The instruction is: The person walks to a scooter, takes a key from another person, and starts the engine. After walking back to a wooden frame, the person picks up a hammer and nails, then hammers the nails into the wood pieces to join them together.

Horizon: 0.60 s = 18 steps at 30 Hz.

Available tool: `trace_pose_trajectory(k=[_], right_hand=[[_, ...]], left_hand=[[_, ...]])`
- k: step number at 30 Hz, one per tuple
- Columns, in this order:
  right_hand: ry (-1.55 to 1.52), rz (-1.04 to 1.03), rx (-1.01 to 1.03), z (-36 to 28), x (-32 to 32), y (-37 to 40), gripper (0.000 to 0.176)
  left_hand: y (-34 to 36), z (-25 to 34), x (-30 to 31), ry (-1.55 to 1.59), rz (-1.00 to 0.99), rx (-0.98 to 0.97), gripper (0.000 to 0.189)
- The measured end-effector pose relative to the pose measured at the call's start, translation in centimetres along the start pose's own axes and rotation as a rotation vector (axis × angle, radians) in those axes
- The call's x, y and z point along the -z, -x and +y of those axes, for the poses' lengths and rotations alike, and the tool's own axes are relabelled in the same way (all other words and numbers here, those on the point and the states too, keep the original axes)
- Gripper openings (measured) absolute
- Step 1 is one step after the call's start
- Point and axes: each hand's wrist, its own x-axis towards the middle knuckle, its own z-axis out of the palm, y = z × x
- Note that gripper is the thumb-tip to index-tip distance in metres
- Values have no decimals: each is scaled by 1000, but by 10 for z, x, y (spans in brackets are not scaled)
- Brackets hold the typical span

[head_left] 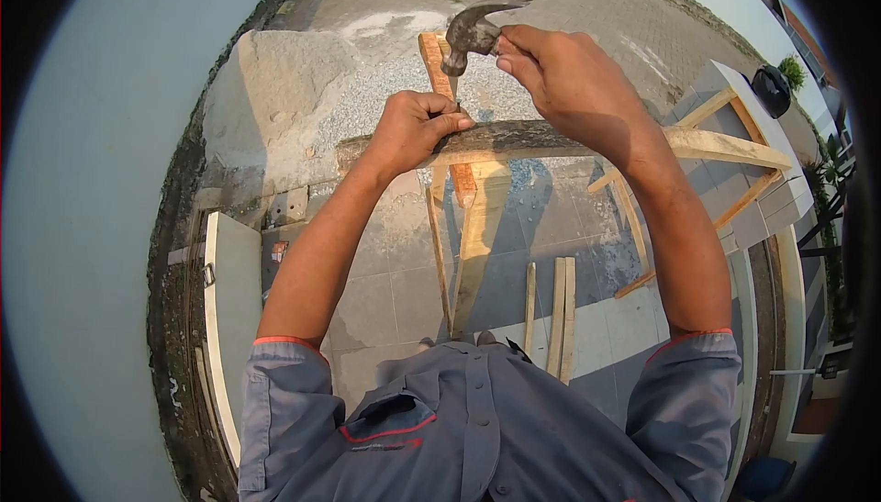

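A claw hammer is in my right hand, gripped close below its head, with the claw pointing right. Its striking face hangs just above my left hand. Finger and thumb of that hand pinch what looks like a thin nail, mostly hidden by the fingers. The left fingertips rest at a rough, bark-edged wooden beam that lies crosswise. Under this beam, a reddish-brown wooden plank runs away from me. My right forearm passes over the beam's right part.
Gravel and a sand pile lie beyond the beam. Loose wood strips rest on the tiled floor near my feet. A tiled block stands right, with a black helmet-like object on it. A white wall borders the left.
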Motion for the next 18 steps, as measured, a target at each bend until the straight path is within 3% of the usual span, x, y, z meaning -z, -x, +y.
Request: trace_pose_trajectory(k=[1, 3, 5, 9, 11, 12, 14, 16, 18], right_hand=[[121, -278, -63, 1, -2, 4, 28], [126, -270, -33, 8, 3, 2, 29], [16, 57, 43, 9, 0, 1, 28], [-146, 248, -16, -3, 6, 6, 27], [60, -256, -47, 0, -4, 15, 30], [-10, -264, -37, 2, 2, 15, 31], [-91, -270, -228, 5, 3, 19, 31], [-83, -96, -219, 19, -9, 32, 28], [-49, -161, -384, 29, -21, 39, 31]], left_hand=[[0, -2, -1, -13, -3, 13, 17], [-1, -5, -4, -21, -10, 22, 17], [-2, -7, -3, -25, -3, 6, 17], [3, 4, -2, -48, -7, 44, 17], [2, 7, 1, -97, -14, 66, 18], [1, 1, -1, -67, -13, 35, 18], [-2, -7, 0, -50, -11, -14, 18], [-4, -10, -2, -54, -23, -33, 16], [-5, -18, -2, 11, -46, -24, 24]])
